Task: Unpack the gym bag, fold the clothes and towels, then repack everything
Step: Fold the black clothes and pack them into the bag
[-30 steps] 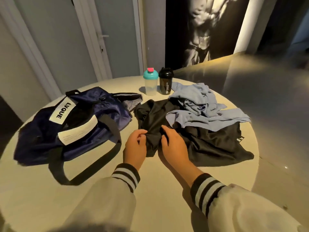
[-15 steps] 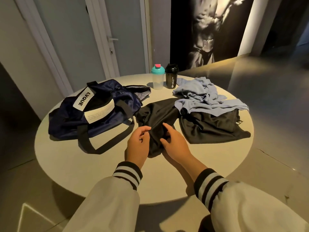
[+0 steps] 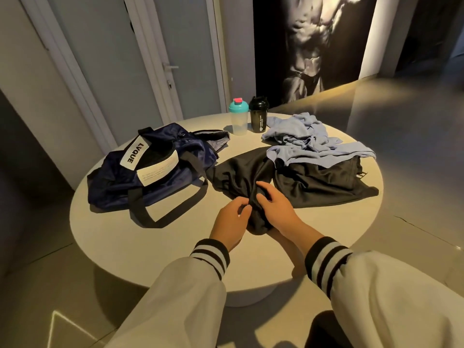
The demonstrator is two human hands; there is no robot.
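A black garment [image 3: 241, 172] lies crumpled in the middle of the round table [image 3: 175, 247]. My left hand [image 3: 229, 226] and my right hand [image 3: 276, 209] both pinch its bunched near end, side by side. A second black garment [image 3: 324, 182] is spread to the right, partly under a rumpled light-blue cloth [image 3: 303, 139]. The navy gym bag [image 3: 153, 169] with a white LVQUE label sits open on the table's left, its black strap looping toward me.
A clear shaker bottle with a teal lid [image 3: 238, 116] and a black shaker bottle [image 3: 258, 115] stand at the table's far edge. Doors [image 3: 150, 59] stand behind the table, and a large dark poster [image 3: 308, 46] covers the wall to their right.
The camera has pulled back and up, so the whole table shows. Both hands stay on the black garment and have gathered its near end into a tighter bunch toward me.
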